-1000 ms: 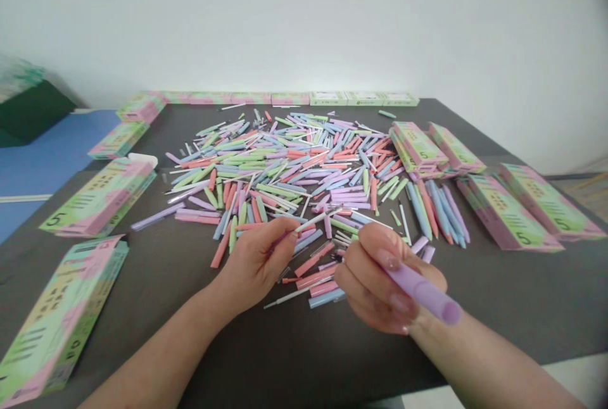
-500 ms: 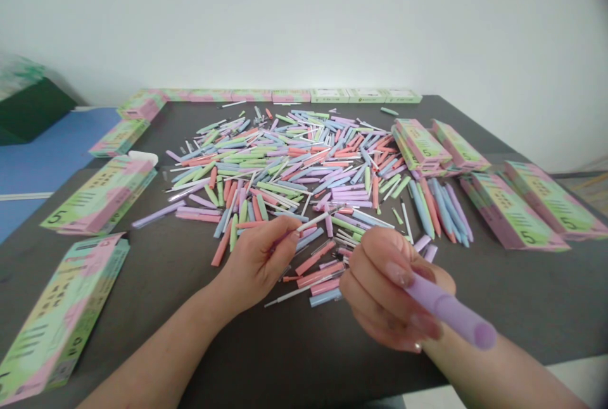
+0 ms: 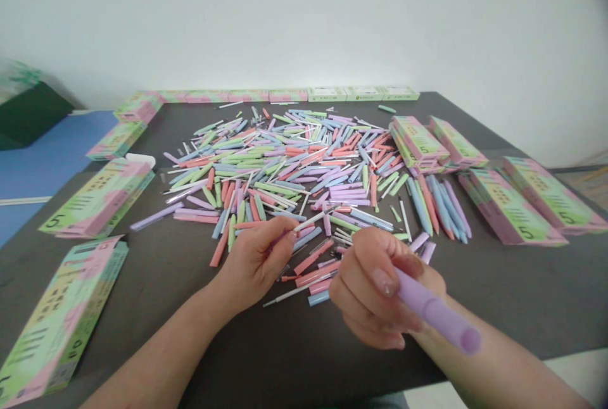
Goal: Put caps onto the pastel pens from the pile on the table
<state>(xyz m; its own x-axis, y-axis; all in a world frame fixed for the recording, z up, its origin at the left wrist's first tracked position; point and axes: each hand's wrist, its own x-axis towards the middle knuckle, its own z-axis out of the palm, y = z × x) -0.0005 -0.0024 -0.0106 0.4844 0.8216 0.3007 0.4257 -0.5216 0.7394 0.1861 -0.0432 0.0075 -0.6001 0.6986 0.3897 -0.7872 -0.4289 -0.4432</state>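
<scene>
Dark tabletop (image 3: 536,295) set against a pale wall (image 3: 304,23). Head view: loose pen parts (image 3: 247,159) lie heaped toward twelve o'clock; printed cartons (image 3: 99,197) lie at nine and three. Left hand (image 3: 259,260), seven o'clock: narrow pinch on a slim white refill (image 3: 312,221), pointing toward two. Right hand (image 3: 380,289), five o'clock: fingers closed on a lilac barrel (image 3: 434,311), far end toward four. Step in hand, as judged: parts held separately, not joined. Any next move calls for light, steady fingertip control.
</scene>
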